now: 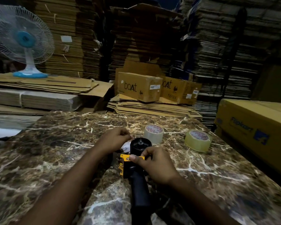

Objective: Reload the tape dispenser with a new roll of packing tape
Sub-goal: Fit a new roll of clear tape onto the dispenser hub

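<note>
Black-and-yellow handheld tape dispenser (136, 161) lying on the brown marbled stone surface (55, 143), black handle pointing toward the camera, bare black spool hub at the far end. Right hand (154, 164) on the yellow frame, thumb and fingers (133, 158) pinching the yellow plate just below the hub. Left hand (115, 140) curled just left of the hub, fingers bunched together over something small and white (cannot tell what, or whether actually gripped). Clear packing tape roll with a red-printed white core label (154, 133) lying flat on the surface just beyond the hub, close to it. Second clear, yellowish tape roll (198, 140) lying flat further right, well apart from the dispenser. Yellow printed carton (256, 127) at the right edge. White-and-blue table fan (23, 41) on flattened cardboard, far left.
</note>
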